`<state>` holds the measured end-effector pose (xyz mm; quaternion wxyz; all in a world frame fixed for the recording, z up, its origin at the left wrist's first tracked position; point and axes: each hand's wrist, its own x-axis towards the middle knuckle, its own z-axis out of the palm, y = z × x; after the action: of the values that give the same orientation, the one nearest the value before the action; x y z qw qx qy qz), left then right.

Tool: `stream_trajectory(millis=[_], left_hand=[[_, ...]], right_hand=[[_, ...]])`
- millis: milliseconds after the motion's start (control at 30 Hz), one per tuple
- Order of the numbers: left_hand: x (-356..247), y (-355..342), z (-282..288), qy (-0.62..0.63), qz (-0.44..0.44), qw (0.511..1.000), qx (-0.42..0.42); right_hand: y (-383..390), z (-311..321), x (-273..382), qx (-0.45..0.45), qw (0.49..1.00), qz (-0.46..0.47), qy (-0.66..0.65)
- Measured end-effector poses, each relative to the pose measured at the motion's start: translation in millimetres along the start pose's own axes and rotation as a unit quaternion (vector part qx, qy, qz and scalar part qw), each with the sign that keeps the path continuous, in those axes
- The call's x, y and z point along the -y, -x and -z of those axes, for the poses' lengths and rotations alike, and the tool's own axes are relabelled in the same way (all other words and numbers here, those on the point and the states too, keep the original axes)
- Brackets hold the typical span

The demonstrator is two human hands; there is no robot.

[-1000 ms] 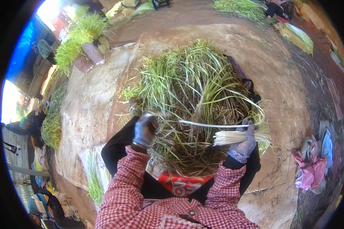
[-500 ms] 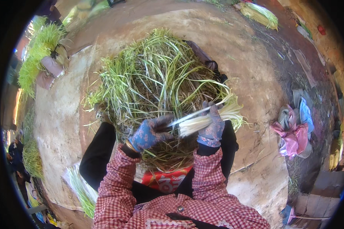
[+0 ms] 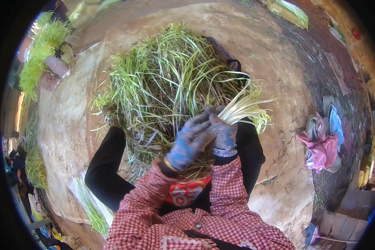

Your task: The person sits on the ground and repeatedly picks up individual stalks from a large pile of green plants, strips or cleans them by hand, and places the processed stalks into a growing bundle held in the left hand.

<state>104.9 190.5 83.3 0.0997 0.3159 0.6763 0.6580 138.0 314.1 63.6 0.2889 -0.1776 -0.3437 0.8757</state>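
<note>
At R grip (image 3: 224, 138): stalks (image 3: 240, 109) diag., up-R

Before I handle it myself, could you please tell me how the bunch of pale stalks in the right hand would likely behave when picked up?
The bunch of pale stalks is probably bendy at its outer ends, where thin strands fan out and curve. It may spread apart unless gripped, since no tie shows beyond the right hand.

One held bundle (image 3: 242, 109); one central heap (image 3: 166, 79); two checked sleeves (image 3: 229, 183); two trouser legs (image 3: 108, 168).
</note>
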Motion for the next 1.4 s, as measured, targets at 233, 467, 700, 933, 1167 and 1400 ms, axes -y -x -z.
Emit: stream_trajectory(millis=[233, 467, 700, 933, 1167, 1400], left_hand=[[132, -59, 86, -0.314, 0.218, 0.923, -0.03], [105, -27, 80, -0.005, 0.187, 0.966, -0.178], [17, -27, 106, 0.158, 0.084, 0.955, -0.238], [-33, -51, 104, 0.206, 0.078, 0.948, -0.23], [-4, -28, 68, 0.313, 0.152, 0.915, -0.206], [15, -16, 44, 0.261, 0.114, 0.929, -0.236]], right_hand=[[6, -19, -9, 0.038, 0.995, -0.095, 0.019], [3, -17, -4, -0.007, 0.995, -0.1, -0.002], [0, -12, -18, 0.002, 0.996, -0.078, -0.045], [5, -14, 0, 0.015, 0.995, -0.027, -0.092], [3, -15, 4, -0.013, 0.994, -0.016, -0.103], [2, -12, 8, -0.03, 0.994, -0.043, -0.092]])
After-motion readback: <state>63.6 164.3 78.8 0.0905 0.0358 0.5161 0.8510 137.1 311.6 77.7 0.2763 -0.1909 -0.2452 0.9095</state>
